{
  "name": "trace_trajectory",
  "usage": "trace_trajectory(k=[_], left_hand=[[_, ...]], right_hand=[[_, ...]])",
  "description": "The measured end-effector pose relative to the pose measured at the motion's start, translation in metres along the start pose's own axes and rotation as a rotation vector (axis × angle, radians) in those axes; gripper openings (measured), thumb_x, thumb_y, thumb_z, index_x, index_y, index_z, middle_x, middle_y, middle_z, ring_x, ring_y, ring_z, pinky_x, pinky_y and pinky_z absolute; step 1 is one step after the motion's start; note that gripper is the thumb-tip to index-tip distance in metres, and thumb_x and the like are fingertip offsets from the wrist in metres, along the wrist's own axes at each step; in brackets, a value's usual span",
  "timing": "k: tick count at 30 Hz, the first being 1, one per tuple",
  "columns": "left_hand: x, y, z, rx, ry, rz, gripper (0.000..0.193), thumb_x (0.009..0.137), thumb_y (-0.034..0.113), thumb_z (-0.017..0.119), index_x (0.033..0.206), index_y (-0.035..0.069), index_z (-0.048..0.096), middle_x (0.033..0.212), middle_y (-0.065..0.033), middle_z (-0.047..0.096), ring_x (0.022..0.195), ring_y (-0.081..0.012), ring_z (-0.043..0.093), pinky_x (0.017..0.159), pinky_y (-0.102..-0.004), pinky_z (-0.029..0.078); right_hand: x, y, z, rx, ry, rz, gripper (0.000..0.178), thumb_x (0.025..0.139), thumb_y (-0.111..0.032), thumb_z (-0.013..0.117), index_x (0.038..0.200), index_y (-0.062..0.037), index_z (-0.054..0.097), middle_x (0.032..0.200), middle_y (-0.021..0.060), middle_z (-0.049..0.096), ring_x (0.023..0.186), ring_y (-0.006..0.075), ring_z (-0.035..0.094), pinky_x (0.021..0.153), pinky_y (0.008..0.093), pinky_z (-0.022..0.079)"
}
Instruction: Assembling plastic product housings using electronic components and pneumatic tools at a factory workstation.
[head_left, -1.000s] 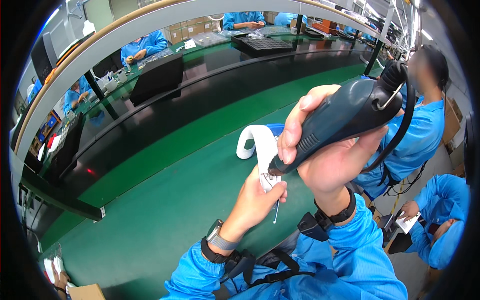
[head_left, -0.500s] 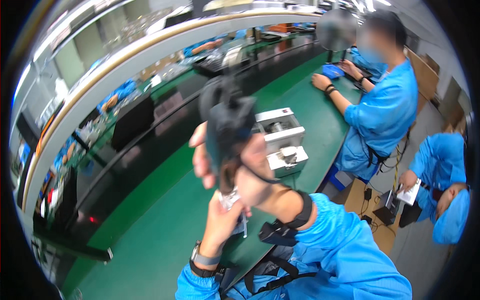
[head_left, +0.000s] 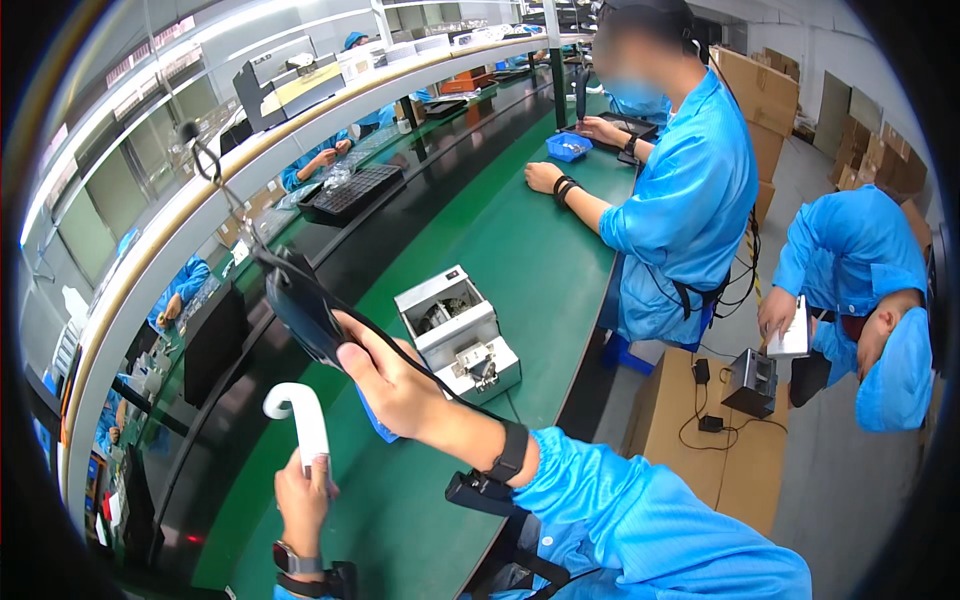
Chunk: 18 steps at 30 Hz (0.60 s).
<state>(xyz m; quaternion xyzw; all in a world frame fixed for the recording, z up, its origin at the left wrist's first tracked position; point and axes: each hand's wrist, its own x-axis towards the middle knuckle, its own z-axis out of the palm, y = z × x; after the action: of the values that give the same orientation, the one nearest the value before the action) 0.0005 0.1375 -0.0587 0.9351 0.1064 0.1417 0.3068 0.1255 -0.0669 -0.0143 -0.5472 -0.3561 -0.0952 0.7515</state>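
My left hand is closed around the lower end of a white hook-shaped part, whose curved top bends over to the left. Higher up and to the right, my right hand grips a dark electric screwdriver. The driver is tilted and hangs from a cord and hook at its upper end; its tip is hidden. Beyond my right wrist stands a grey metal screw feeder with an open top. A blue piece shows partly behind my right hand.
A green bench curves away, with a black rail and shelf on its left. At the right a co-worker sits by a small blue tray. Another person bends over beside a cardboard box.
My hands have come apart. The right has lifted the electric screwdriver away up and left; the left has moved left and down with the white part. The view has shifted too.
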Motion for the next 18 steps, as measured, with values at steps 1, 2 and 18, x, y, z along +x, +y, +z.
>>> trace_trajectory(k=[1,2,18], left_hand=[[0.003,-0.014,-0.006,0.145,0.018,0.01,0.028,0.096,0.027,0.058,0.086,0.001,0.062,0.052,-0.0101,0.06,0.047,-0.0189,0.063,0.047,-0.033,0.047],[0.01,-0.026,-0.01,0.23,0.035,0.017,0.024,0.093,0.026,0.061,0.086,0.003,0.064,0.058,-0.014,0.062,0.052,-0.0271,0.065,0.053,-0.0395,0.049],[0.047,-0.215,-0.007,0.721,0.216,-0.012,0.024,0.079,0.019,0.072,0.102,0.009,0.069,0.089,-0.0124,0.067,0.091,-0.0329,0.062,0.087,-0.0441,0.045]], right_hand=[[-0.012,0.009,0.006,-0.005,0.048,0.087,0.043,0.1,-0.029,0.048,0.137,-0.0063,0.048,0.1,0.0145,0.064,0.089,0.0232,0.063,0.081,0.033,0.048],[-0.02,0.019,0.011,-0.009,0.092,0.176,0.044,0.1,-0.028,0.048,0.138,-0.0065,0.048,0.11,0.0151,0.064,0.094,0.0233,0.063,0.086,0.0322,0.048],[-0.104,0.103,0.097,-0.075,-0.3,0.127,0.014,0.087,-0.002,0.053,0.088,-0.006,0.066,0.079,0.0082,0.067,0.074,0.0242,0.065,0.069,0.0356,0.051]])
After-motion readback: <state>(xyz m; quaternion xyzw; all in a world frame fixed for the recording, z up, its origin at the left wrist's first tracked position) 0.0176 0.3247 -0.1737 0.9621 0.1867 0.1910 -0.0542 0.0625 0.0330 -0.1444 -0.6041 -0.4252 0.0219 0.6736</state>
